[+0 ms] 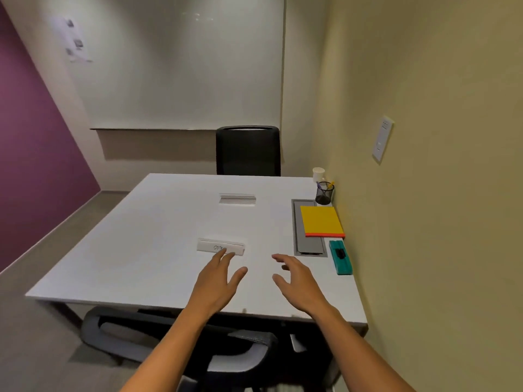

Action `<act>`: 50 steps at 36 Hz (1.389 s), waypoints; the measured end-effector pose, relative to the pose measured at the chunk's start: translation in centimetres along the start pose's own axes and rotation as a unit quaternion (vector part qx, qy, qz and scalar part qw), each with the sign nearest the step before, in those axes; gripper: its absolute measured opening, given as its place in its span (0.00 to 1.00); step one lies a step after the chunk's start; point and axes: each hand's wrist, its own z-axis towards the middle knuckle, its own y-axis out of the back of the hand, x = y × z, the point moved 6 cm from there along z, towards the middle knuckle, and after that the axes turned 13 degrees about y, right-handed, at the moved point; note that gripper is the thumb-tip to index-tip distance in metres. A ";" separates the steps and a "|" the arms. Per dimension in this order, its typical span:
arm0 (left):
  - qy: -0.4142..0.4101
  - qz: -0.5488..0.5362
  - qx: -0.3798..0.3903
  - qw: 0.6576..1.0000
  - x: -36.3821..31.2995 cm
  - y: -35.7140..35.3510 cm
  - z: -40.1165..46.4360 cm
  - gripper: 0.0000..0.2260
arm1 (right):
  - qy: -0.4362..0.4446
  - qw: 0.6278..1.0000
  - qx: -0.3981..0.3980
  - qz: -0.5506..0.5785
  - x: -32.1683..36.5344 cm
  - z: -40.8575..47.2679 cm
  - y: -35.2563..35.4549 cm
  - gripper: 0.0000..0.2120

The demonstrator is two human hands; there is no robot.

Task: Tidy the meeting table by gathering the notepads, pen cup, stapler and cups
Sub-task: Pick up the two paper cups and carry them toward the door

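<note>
Hands are being held over the white table point(158, 222), nothing gripped. Left hand point(218, 284) is being stretched flat, fingers straight, tips at or just over a white name card point(220, 247) near mid-table; contact can't be told. Right hand point(297, 281) is being held w/ fingers spread and lightly curled, apart, empty, near the grey cable tray point(308, 244) set in the tabletop.

Task items are being seen lined up along the right edge by the wall:
- Notepads point(321, 220): yellow pad stacked on an orange one, lying partly over the cable tray. Judged light, flat, a bit flexible; best taken by pinching an edge, thumb on top & fingers slid under, both lifted as one stack.
- Stapler point(341, 257): teal, just beside the tray's near end, closest to the right hand. Judged rigid, denser than the rest; to be gripped across its sides at mid-body.
- Pen cup point(325, 193): black mesh, upright, pens inside, beyond the pads. Light but top-heavy; to be held round the wall and kept upright.
- Paper cup point(319, 174): white, at the far corner behind the pen cup. V. light, crushable; contents can't be told, so a gentle grip is being advised.

A second card holder point(237, 198) is being seen further out, chairs at both ends.
</note>
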 end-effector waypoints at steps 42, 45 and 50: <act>0.274 -0.247 -0.364 0.855 55.1 42.2 -14.6 0.27 | 0.213 0.931 0.228 0.191 47.0 14.0 -57.5 0.24; 0.283 -0.249 -0.368 0.850 58.2 44.0 -13.3 0.28 | 0.215 0.926 0.239 0.196 48.6 16.4 -61.1 0.24; 0.302 -0.250 -0.369 0.842 63.8 47.7 -9.7 0.29 | 0.228 0.911 0.258 0.227 51.5 21.8 -68.1 0.24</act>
